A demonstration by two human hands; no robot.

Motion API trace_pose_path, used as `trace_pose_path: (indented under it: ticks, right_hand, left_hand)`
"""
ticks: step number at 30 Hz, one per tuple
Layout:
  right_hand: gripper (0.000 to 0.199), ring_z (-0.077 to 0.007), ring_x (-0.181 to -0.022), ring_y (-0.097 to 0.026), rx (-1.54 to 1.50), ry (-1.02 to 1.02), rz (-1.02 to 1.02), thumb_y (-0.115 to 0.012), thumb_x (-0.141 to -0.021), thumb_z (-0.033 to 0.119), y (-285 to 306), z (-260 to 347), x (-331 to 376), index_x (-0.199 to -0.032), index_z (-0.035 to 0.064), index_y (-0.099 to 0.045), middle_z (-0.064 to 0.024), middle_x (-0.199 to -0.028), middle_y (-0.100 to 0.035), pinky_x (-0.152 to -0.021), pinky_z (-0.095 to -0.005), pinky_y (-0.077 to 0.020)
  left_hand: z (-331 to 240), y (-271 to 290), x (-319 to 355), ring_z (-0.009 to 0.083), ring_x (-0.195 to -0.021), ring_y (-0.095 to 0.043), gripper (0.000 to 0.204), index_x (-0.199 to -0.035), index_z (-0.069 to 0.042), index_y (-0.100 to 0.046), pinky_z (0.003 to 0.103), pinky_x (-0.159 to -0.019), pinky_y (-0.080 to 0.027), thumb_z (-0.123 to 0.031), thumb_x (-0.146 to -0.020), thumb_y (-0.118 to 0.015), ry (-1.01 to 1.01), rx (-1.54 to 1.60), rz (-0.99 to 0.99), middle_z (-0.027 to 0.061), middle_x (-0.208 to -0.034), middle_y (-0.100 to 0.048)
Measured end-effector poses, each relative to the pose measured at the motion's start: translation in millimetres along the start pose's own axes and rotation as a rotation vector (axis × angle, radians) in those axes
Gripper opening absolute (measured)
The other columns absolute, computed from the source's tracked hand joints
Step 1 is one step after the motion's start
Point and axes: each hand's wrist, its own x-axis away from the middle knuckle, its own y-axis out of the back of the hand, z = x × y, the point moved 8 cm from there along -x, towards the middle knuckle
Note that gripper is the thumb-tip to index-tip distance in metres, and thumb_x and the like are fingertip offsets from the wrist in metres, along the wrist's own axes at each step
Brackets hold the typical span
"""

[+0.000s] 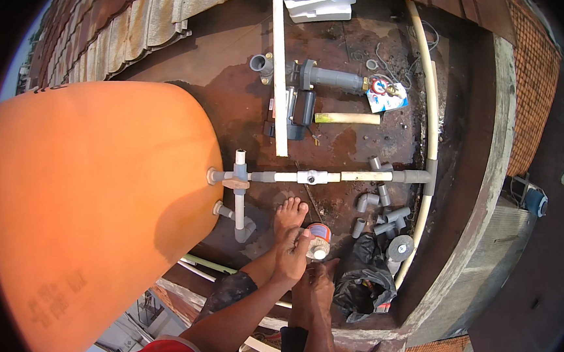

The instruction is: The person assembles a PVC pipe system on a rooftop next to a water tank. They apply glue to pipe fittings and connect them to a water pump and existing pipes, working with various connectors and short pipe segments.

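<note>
My left hand is closed against the left side of a small can with a red and blue label. A round white cap sits on the can's pale, crusted top, which faces me. Just below the can, my right hand has its fingers bent inward; whatever they may hold is hidden. Both hands are low over my bare foot. Beyond them runs a cream and grey pipe line with a white valve.
A big orange tank fills the left, joined to the pipe line. Farther off lie a water pump and a loose cream pipe. Grey elbows and fittings, a black plastic bag and an angle grinder lie on the right.
</note>
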Motion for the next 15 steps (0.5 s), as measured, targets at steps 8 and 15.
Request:
trace_pose_path:
  ticks: [8,15]
  right_hand:
    - [0.035,-0.0499,-0.104,-0.069,0.214,0.532,-0.265,-0.077,-0.093,0.015,71,142,-61,-0.119,-0.0055,-0.068,-0.0296,-0.112,-0.071,-0.094,-0.0564,-0.0539]
    - [0.067,-0.0384,-0.145,-0.052,0.747,1.077,-0.524,-0.085,-0.091,0.03,128,408,-216,-0.145,0.0033,-0.055,-0.0195,-0.149,-0.06,-0.122,-0.0506,-0.0403]
  left_hand:
    - [-32,22,-40,0.0263,-0.136,-0.058,0.03,-0.125,0.003,-0.062,0.041,-0.116,-0.045,-0.024,-0.114,-0.059,-0.075,0.371,-0.104,0.0185,-0.139,-0.064]
    - [-75,63,-166,0.0125,-0.115,-0.057,0.05,-0.143,0.0,-0.056,0.03,-0.103,-0.045,-0.041,-0.113,-0.06,-0.02,0.269,-0.211,0.0051,-0.125,-0.063]
